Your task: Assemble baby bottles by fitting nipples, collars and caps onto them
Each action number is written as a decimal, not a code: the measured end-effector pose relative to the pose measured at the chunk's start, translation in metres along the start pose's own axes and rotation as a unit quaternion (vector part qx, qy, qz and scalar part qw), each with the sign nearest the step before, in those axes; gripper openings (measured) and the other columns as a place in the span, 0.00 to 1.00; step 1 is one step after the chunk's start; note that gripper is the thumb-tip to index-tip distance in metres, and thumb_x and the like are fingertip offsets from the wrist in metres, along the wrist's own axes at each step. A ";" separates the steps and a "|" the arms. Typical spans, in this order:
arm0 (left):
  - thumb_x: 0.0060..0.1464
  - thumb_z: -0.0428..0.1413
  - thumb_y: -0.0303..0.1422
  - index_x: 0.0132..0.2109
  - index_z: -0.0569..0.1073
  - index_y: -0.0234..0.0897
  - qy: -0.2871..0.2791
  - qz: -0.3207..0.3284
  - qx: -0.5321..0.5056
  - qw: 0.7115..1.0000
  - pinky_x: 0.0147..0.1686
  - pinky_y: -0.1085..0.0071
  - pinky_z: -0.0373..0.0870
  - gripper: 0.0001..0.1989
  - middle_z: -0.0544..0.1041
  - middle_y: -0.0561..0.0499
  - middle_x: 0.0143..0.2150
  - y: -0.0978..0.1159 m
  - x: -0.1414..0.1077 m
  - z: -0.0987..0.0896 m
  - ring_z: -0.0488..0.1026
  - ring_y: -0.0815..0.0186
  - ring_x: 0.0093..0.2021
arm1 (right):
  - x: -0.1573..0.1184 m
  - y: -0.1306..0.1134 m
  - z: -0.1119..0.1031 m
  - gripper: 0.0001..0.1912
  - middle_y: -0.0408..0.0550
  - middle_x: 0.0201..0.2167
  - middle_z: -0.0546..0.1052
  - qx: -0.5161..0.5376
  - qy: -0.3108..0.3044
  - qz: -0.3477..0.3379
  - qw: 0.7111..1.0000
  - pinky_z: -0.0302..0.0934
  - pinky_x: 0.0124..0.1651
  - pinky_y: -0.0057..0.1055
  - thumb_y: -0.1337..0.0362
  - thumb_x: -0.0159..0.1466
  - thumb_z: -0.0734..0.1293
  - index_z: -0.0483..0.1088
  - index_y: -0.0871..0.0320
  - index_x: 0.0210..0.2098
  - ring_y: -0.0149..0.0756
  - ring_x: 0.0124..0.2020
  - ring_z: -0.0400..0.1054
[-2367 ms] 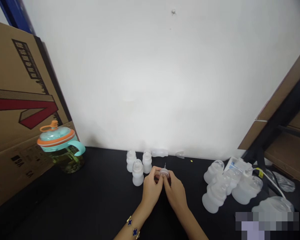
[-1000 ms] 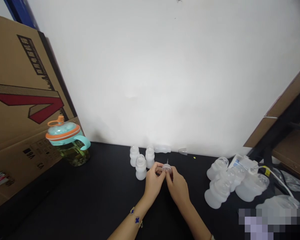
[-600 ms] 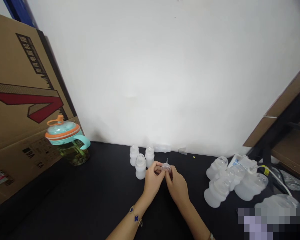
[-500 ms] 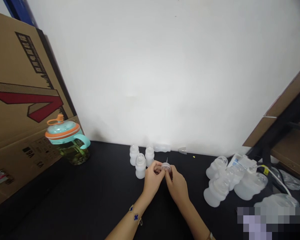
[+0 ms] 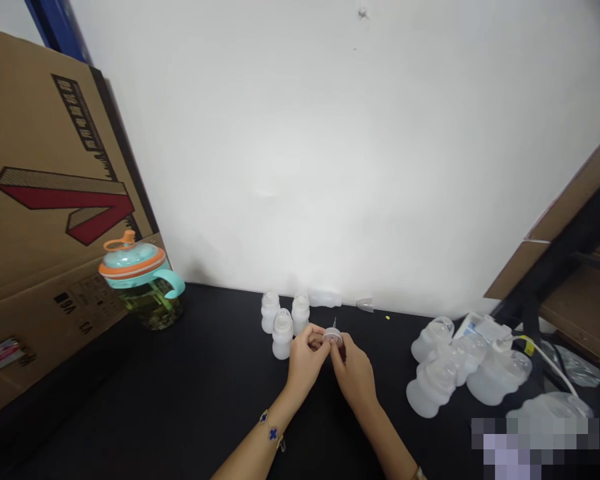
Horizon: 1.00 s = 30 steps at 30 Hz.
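Both hands meet over the black table (image 5: pixel 205 387). Between their fingertips is a small whitish round piece (image 5: pixel 333 335) with a thin spike pointing up. My left hand (image 5: pixel 307 357) pinches it from the left, and my right hand (image 5: pixel 353 367) grips it from the right with its fingers curled. Three small milky bottles with clear domed caps stand just beyond my left hand; the front one (image 5: pixel 282 335) is closest to it. Behind the hands, a whitish bottle (image 5: pixel 325 299) lies by the wall, with a clear cone-shaped piece (image 5: pixel 365 305) to its right.
Several milky bottles (image 5: pixel 433 387) cluster at the right, beside a white cable (image 5: pixel 555 363) and plastic bags. A jug with a turquoise handle (image 5: pixel 150 300) stands at the left by a large cardboard box (image 5: pixel 25 247). A white wall (image 5: pixel 330 167) rises behind.
The view has shifted slightly, so the box and jug appear a little further right. Both hands keep the same hold on the round piece.
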<state>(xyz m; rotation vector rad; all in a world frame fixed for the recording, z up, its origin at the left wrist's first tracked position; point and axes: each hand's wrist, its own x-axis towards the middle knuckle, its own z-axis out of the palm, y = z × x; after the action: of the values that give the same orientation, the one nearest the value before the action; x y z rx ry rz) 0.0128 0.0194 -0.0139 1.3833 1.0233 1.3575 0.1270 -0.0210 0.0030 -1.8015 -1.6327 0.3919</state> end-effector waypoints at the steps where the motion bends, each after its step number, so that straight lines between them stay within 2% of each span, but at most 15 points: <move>1: 0.51 0.60 0.34 0.34 0.72 0.36 -0.001 0.000 -0.004 1.000 0.27 0.74 0.64 0.07 0.75 0.53 0.24 0.000 0.000 0.000 0.72 0.67 0.26 | 0.000 0.000 0.000 0.13 0.44 0.31 0.78 0.003 0.000 -0.001 1.000 0.54 0.33 0.26 0.58 0.70 0.56 0.70 0.53 0.42 0.36 0.32 0.73; 21: 0.51 0.60 0.37 0.33 0.71 0.37 0.003 0.002 -0.003 1.000 0.25 0.74 0.60 0.09 0.72 0.56 0.22 -0.001 0.000 0.000 0.68 0.69 0.24 | -0.001 0.001 0.002 0.15 0.45 0.30 0.77 0.010 -0.002 0.002 1.000 0.52 0.31 0.27 0.54 0.71 0.54 0.69 0.53 0.41 0.38 0.31 0.73; 30: 0.51 0.60 0.35 0.33 0.72 0.36 0.011 0.007 0.009 1.000 0.26 0.75 0.61 0.07 0.73 0.55 0.23 0.002 -0.001 0.000 0.68 0.69 0.24 | 0.000 0.002 0.003 0.16 0.45 0.30 0.77 0.003 -0.004 0.002 1.000 0.53 0.32 0.27 0.54 0.71 0.53 0.67 0.54 0.41 0.38 0.31 0.73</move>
<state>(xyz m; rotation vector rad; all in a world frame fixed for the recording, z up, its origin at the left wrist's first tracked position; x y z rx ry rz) 0.0125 0.0179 -0.0124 1.3947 1.0436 1.3796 0.1267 -0.0203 -0.0011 -1.8022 -1.6321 0.4062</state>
